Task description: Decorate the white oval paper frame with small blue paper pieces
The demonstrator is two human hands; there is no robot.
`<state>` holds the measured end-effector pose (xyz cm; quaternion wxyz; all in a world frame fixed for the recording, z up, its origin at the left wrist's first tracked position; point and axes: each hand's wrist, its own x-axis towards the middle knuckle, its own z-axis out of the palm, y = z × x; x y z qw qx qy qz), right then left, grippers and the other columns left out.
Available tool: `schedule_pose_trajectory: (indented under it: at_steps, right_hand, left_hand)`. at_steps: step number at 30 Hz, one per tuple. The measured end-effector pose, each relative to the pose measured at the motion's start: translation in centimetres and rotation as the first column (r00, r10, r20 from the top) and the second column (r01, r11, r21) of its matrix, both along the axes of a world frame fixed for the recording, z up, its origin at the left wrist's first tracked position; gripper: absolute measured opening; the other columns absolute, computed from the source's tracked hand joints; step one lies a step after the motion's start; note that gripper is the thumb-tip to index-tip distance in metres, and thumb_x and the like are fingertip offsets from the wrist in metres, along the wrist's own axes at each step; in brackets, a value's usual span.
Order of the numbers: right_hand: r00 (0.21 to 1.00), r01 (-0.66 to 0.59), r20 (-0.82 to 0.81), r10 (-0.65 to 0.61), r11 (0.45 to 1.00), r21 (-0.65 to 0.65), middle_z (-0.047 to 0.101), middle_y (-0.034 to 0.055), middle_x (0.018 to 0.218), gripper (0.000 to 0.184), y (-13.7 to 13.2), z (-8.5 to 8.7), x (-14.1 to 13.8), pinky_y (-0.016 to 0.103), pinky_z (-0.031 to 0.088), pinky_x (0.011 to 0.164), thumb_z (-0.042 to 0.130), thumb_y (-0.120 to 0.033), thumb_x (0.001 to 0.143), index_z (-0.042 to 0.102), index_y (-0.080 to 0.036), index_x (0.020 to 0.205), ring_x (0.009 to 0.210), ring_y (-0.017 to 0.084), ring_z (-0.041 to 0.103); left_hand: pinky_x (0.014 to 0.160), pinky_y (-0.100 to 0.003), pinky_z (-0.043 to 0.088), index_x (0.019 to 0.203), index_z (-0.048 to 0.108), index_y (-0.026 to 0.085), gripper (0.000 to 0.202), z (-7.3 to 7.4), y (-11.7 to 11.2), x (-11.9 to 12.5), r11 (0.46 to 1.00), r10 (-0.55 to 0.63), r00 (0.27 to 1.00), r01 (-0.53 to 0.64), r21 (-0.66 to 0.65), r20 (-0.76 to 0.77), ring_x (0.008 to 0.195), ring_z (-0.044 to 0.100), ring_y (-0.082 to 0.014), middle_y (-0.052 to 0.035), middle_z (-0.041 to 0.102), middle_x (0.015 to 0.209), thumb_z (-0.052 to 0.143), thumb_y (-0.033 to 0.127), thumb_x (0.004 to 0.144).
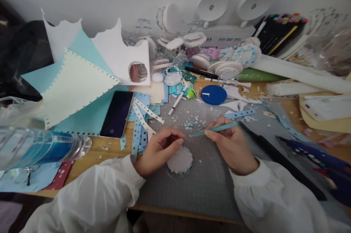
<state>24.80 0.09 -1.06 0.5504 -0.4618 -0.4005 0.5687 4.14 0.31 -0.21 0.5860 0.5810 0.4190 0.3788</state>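
- left hand (159,149): fingers pinched shut just above paper disc (181,160); disc lies flat on cutting mat (208,182)
- right hand (233,147): clamped on teal stick (219,129), tip at left fingertips
- phone (117,113): left of mat, well apart

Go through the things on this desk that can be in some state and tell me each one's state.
Left hand, pinched on the end of the teal strip.
Right hand, pinched on the teal strip.
Teal strip, held between both hands.
Scalloped disc, flat on the mat, partly under the left hand.
Phone, face up, screen dark.
Water bottle, lying on its side.
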Motion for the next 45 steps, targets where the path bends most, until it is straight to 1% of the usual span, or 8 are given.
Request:
schedule_pose_trajectory:
  at_steps: [6,16,20,24,29,34,41,45]
  right_hand:
    - [0.999,-0.003,-0.047,0.000,0.998,-0.068,0.064,-0.0017,0.072,0.030,-0.29,-0.05,-0.27,0.025,0.042,0.063,0.082,-0.028,0.066,0.053,-0.022,0.071,0.068,0.013,0.055]
    - [0.990,0.100,-0.088,-0.106,0.992,-0.075,0.057,-0.0032,0.064,0.031,0.13,0.74,-0.50,0.026,0.041,0.060,0.084,-0.030,0.060,0.055,-0.021,0.064,0.060,0.012,0.049]
    - [0.997,0.045,-0.058,-0.049,0.996,-0.074,0.059,-0.0024,0.067,0.030,-0.09,0.64,-0.43,0.026,0.041,0.060,0.082,-0.031,0.063,0.054,-0.021,0.067,0.062,0.012,0.050]
    - [0.999,-0.032,-0.035,0.029,0.996,-0.087,0.061,-0.0021,0.071,0.031,-0.46,0.16,-0.30,0.026,0.041,0.062,0.081,-0.030,0.067,0.051,-0.022,0.069,0.067,0.013,0.053]
    - [0.995,-0.096,0.001,0.097,0.992,-0.084,0.060,-0.0023,0.072,0.030,-0.57,-0.17,-0.26,0.026,0.043,0.062,0.081,-0.031,0.069,0.052,-0.023,0.069,0.067,0.013,0.053]
    - [0.994,-0.087,0.061,0.092,0.993,-0.082,0.059,-0.0022,0.070,0.031,-0.63,-0.06,-0.33,0.027,0.043,0.060,0.081,-0.036,0.067,0.052,-0.023,0.070,0.065,0.014,0.052]
    - [0.996,-0.073,0.054,0.077,0.995,-0.071,0.058,-0.0023,0.068,0.032,-0.58,-0.01,-0.50,0.026,0.043,0.058,0.081,-0.036,0.066,0.052,-0.023,0.070,0.063,0.013,0.051]
    - [0.998,-0.055,0.032,0.057,0.997,-0.062,0.059,-0.0024,0.069,0.031,-0.51,0.04,-0.41,0.026,0.043,0.057,0.081,-0.034,0.067,0.052,-0.024,0.071,0.064,0.013,0.051]
  left_hand:
    - [0.073,-0.026,0.045,0.096,0.068,0.016,0.015,-0.17,-0.13,-0.22,0.991,-0.093,0.992,0.100,0.088,-0.083,0.081,0.057,-0.0150,-0.0052,0.062,0.088,0.062,0.026,0.086]
    - [0.071,-0.025,0.051,0.098,0.067,0.013,0.020,0.14,-0.52,-0.27,0.962,-0.271,0.961,0.271,0.009,-0.058,0.075,0.062,-0.0141,-0.0060,0.067,0.084,0.068,0.022,0.081]
    - [0.076,-0.026,0.052,0.099,0.066,0.013,0.022,0.07,-0.39,-0.15,0.987,-0.157,0.986,0.158,-0.018,0.058,0.080,0.062,-0.0146,-0.0068,0.067,0.090,0.071,0.022,0.079]
    - [0.074,-0.024,0.051,0.099,0.067,0.015,0.022,-0.04,-0.23,0.01,0.999,-0.039,0.987,0.045,-0.030,0.157,0.078,0.061,-0.0127,-0.0041,0.065,0.085,0.072,0.020,0.079]
    - [0.073,-0.024,0.050,0.092,0.073,0.017,0.015,-0.34,-0.03,-0.09,0.994,-0.023,0.998,0.017,0.106,0.062,0.081,0.062,-0.0136,-0.0052,0.065,0.090,0.074,0.018,0.077]
    - [0.071,-0.024,0.049,0.086,0.074,0.018,0.010,-0.53,0.02,-0.19,0.980,0.029,0.999,-0.037,0.194,0.045,0.079,0.062,-0.0141,-0.0042,0.066,0.082,0.074,0.016,0.076]
    - [0.068,-0.025,0.048,0.077,0.073,0.017,0.004,-0.07,0.05,-0.18,0.969,0.080,0.996,-0.087,0.232,0.038,0.076,0.060,-0.0143,-0.0039,0.063,0.079,0.075,0.017,0.075]
    - [0.071,-0.025,0.047,0.077,0.068,0.016,0.006,0.08,0.09,-0.29,0.980,0.034,0.999,-0.038,0.196,0.020,0.076,0.058,-0.0141,-0.0036,0.062,0.077,0.069,0.020,0.081]
